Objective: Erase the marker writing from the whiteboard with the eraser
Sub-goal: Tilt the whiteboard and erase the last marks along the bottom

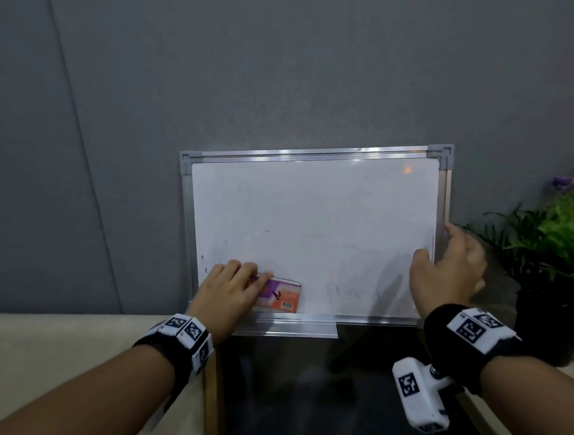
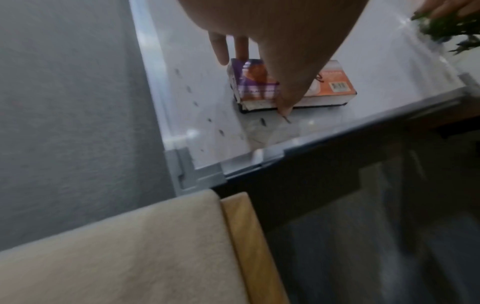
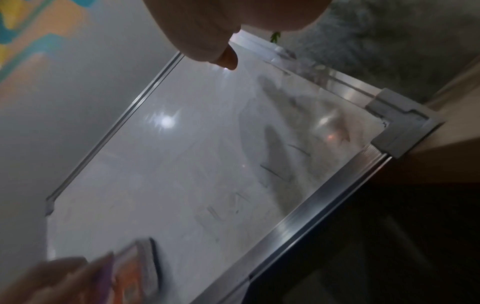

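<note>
A silver-framed whiteboard (image 1: 312, 219) leans on the grey wall, its lower edge on a black tabletop. Faint grey writing (image 1: 345, 293) shows low on the board, and dark dots (image 1: 202, 257) run down its left margin. My left hand (image 1: 252, 275) grips the orange and purple eraser (image 1: 284, 296) flat on the board's lower left. In the left wrist view, my fingers (image 2: 221, 53) lie over the eraser (image 2: 335, 82) and my thumb (image 2: 285, 107) presses its lower side. My right hand (image 1: 435, 241) touches the right frame with relaxed fingers, its thumb (image 3: 228, 59) over the board (image 3: 182, 164).
A green plant (image 1: 553, 240) in a dark pot stands just right of the board, close behind my right hand. The black tabletop (image 1: 319, 387) runs toward me. A beige surface (image 1: 52, 354) with a wooden strip (image 2: 249, 246) lies left of it.
</note>
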`<action>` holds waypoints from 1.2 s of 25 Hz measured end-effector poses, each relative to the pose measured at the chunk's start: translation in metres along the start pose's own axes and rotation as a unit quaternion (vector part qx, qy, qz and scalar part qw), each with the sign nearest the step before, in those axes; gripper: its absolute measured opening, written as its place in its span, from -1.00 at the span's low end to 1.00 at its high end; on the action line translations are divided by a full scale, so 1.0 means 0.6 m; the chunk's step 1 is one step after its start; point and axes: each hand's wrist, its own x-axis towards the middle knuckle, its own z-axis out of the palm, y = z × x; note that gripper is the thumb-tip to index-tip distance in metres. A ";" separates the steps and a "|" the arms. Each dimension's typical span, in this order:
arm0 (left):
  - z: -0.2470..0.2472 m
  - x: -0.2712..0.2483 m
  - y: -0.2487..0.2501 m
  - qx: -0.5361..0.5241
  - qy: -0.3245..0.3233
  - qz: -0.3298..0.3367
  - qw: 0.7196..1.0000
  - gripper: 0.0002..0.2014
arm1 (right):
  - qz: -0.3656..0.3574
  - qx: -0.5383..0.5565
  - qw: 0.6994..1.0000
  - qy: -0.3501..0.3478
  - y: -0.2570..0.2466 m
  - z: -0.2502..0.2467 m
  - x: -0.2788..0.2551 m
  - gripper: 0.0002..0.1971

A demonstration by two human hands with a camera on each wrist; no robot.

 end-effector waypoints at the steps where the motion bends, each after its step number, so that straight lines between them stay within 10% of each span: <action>1: -0.002 -0.002 -0.012 -0.001 0.015 -0.022 1.000 -0.30 | -0.018 -0.004 1.000 -0.007 -0.003 0.001 -0.006 -0.48; 7: -0.011 -0.032 -0.064 -0.043 0.035 -0.182 0.982 -0.36 | -0.070 -0.029 0.994 -0.083 -0.009 0.012 -0.039 -0.58; 14: 0.019 -0.016 0.018 -0.042 0.003 -0.011 0.999 -0.37 | -0.115 -0.029 0.983 -0.142 -0.002 0.023 -0.072 -0.67; 30: -0.016 0.181 0.205 -0.067 0.060 0.026 0.996 -0.40 | -0.009 -0.008 0.997 -0.082 0.078 -0.076 -0.056 -0.72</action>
